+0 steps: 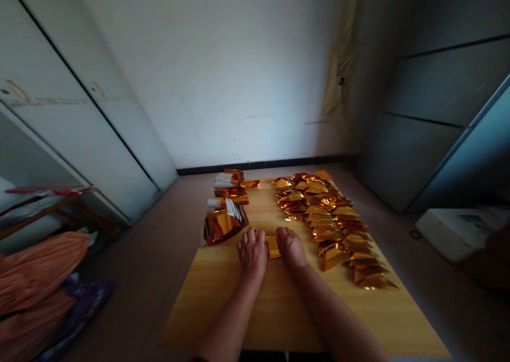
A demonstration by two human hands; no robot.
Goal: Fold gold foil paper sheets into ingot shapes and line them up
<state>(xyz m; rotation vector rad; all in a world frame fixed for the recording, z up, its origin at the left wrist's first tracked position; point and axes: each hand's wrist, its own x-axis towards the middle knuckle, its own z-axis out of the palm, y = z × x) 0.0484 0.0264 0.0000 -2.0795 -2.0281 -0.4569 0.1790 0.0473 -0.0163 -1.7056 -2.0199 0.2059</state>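
Observation:
A sheet of gold foil paper [273, 247] lies on the wooden table between my two hands, partly covered by them. My left hand [252, 251] has its curled fingers on the sheet's left side. At the right side, my right hand [292, 247] grips the edge with bent fingers; the thumbs are hard to make out. Left of my hands lies a stack of foil sheets [223, 225], shiny copper-gold with white undersides showing. To the right, folded gold foil pieces [319, 213] lie overlapping in rows.
More loose foil sheets [231, 193] lie at the table's far left. The pale wooden table [223, 287] has its far end near a white wall [247, 75]. Cabinets [99, 101] stand at the left, orange cloth [43, 266] below them. A white box [450, 232] sits on the right.

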